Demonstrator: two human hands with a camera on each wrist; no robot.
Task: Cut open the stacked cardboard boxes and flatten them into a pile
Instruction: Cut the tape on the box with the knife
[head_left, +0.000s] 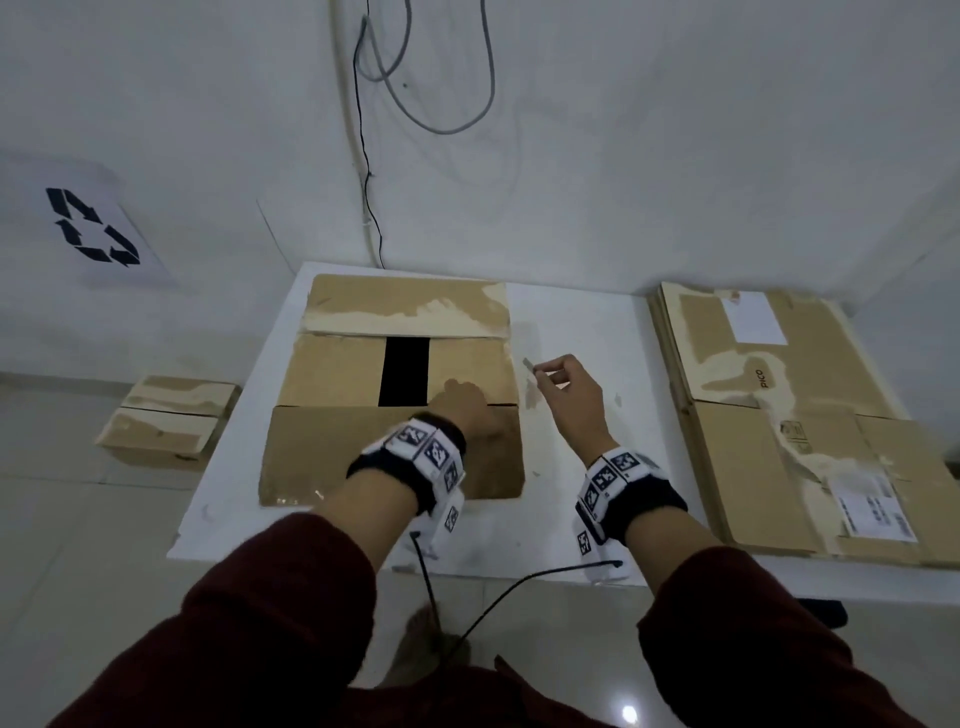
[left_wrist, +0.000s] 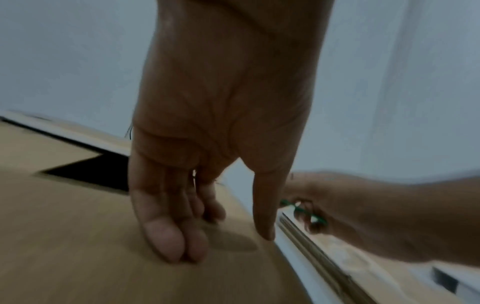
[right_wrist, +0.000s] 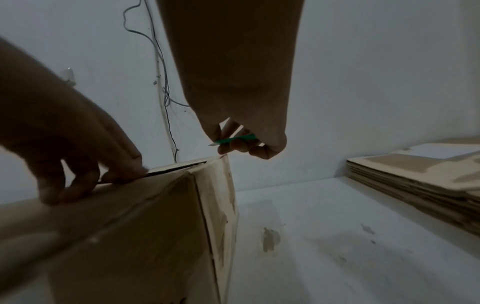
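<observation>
The brown cardboard box (head_left: 395, 395) stands on the white table (head_left: 582, 457), its top flaps open around a dark gap, the surface scuffed pale where tape tore away. The left hand (head_left: 470, 410) rests straight fingers (left_wrist: 168, 242) on the near flap by the right edge. Just beside that corner, the right hand (head_left: 569, 384) pinches a small green-handled blade (right_wrist: 233, 140). A pile of flattened brown cardboard (head_left: 789, 415) lies to the right.

The flattened pile (head_left: 810, 415) is cut off at 3 o'clock; its label print (head_left: 872, 512) is too blurred to be read — the cutter (right_wrist: 235, 139) is largely hidden by fingers.
</observation>
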